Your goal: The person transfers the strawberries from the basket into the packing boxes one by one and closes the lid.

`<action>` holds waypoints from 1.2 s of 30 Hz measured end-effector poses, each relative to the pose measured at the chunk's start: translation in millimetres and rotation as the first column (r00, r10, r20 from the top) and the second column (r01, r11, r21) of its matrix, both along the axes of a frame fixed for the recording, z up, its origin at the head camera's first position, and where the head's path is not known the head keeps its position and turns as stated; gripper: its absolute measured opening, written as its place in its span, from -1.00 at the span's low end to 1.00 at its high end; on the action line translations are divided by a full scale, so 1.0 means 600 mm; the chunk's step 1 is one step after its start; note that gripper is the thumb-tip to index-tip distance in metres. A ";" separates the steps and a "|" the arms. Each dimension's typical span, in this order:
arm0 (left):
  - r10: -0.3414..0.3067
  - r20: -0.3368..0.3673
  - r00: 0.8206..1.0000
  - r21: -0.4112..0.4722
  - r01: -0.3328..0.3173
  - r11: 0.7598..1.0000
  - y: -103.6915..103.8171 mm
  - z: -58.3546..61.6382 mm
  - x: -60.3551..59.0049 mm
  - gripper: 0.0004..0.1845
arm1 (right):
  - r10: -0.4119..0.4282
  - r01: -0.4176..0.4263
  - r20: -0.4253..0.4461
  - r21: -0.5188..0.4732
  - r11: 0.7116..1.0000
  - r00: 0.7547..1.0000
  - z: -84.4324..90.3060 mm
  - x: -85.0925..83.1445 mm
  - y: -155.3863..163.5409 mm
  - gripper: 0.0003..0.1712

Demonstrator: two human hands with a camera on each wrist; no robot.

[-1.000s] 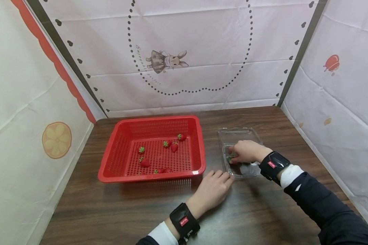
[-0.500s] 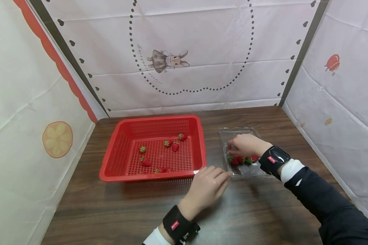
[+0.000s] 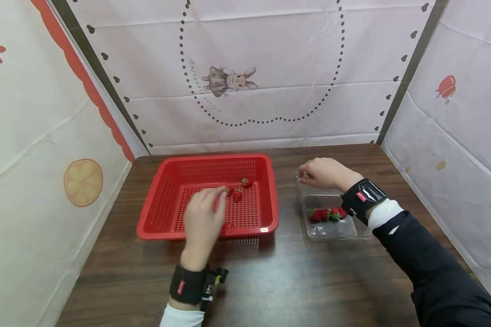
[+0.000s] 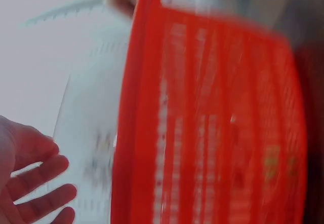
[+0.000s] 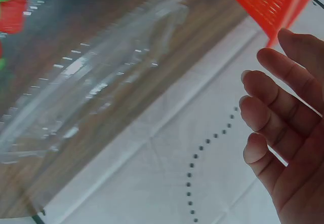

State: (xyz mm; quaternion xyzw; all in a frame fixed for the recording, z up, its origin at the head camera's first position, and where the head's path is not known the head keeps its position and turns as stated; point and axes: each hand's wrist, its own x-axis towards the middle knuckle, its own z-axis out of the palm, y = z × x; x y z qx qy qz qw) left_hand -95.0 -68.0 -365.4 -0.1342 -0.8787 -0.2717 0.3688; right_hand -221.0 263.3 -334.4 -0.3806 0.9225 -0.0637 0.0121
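Observation:
My left hand (image 3: 203, 221) hovers over the front side of a red plastic basket (image 3: 272, 200), its fingers loosely bent and nothing between them. Inside the basket lie several strawberries (image 3: 237, 195); my hand hides some of them. In the left wrist view the basket's side (image 4: 212, 122) is blurred, apart from the fingers. My right hand (image 3: 325, 174) is above the raised lid of a clear plastic box (image 3: 331, 232), which holds a row of strawberries (image 3: 320, 215). The right wrist view has the right hand's fingers (image 5: 266, 89) relaxed, holding nothing, away from the clear plastic (image 5: 91, 79).
Basket and box stand side by side on a brown wooden table (image 3: 286, 281). A white printed cloth (image 3: 270, 54) hangs behind the table, with more cloth at the left and right sides. Each wrist wears a black strap.
My left hand has moved left from between the containers to over the basket's front. My right hand has risen out of the clear box towards its lid, leaving the strawberries there in view.

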 end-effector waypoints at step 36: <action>0.337 0.619 0.709 0.209 -0.563 0.800 -0.273 -0.060 0.038 -0.38 | 0.139 -0.144 0.059 0.085 0.986 0.989 0.042 -0.078 -0.268 -0.72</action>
